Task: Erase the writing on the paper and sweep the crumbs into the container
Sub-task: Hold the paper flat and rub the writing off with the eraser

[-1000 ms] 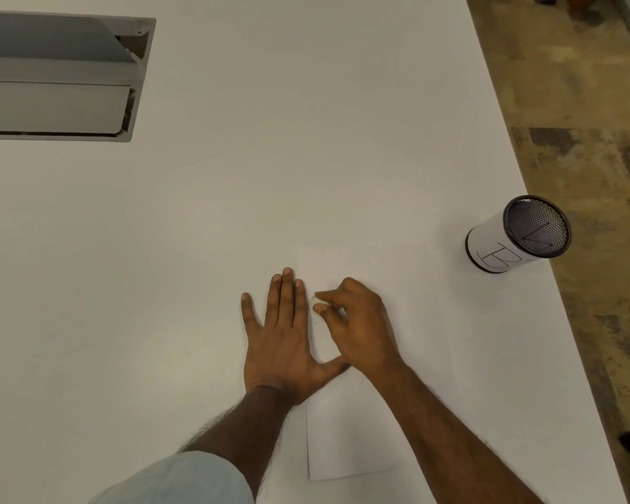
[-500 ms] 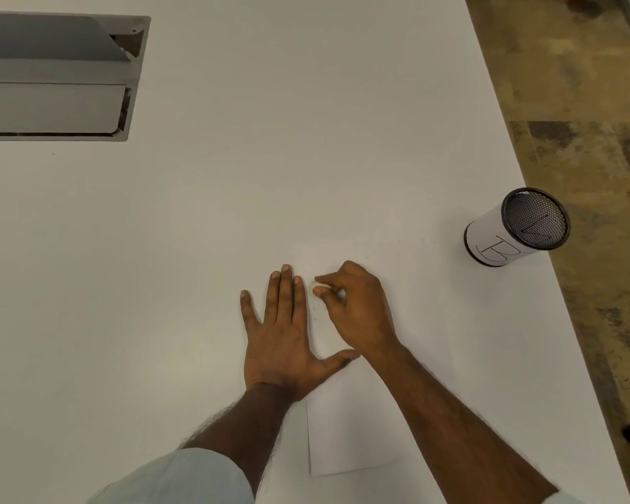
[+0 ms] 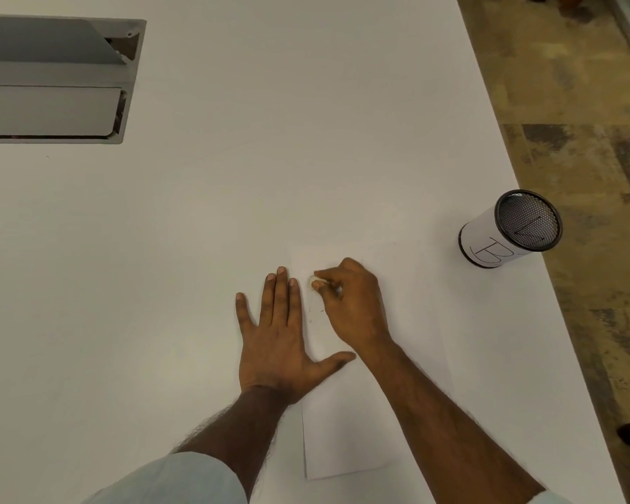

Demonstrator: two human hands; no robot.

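Erasing step: left hand (image 3: pixel 275 343) spread flat pinning the paper (image 3: pixel 346 441), right hand (image 3: pixel 350 303) pinching a small eraser (image 3: pixel 313 283); next, sweeping crumbs (image 3: pixel 315 314) toward the mesh container (image 3: pixel 511 229).

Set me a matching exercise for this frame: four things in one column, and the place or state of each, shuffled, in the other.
Things
1. left hand
2. right hand
3. paper
4. container

Places or states
A. stands on its base, far right
B. pinches an eraser
C. flat, fingers straight
D. lies partly under both hands

Pairs: 1-C, 2-B, 3-D, 4-A
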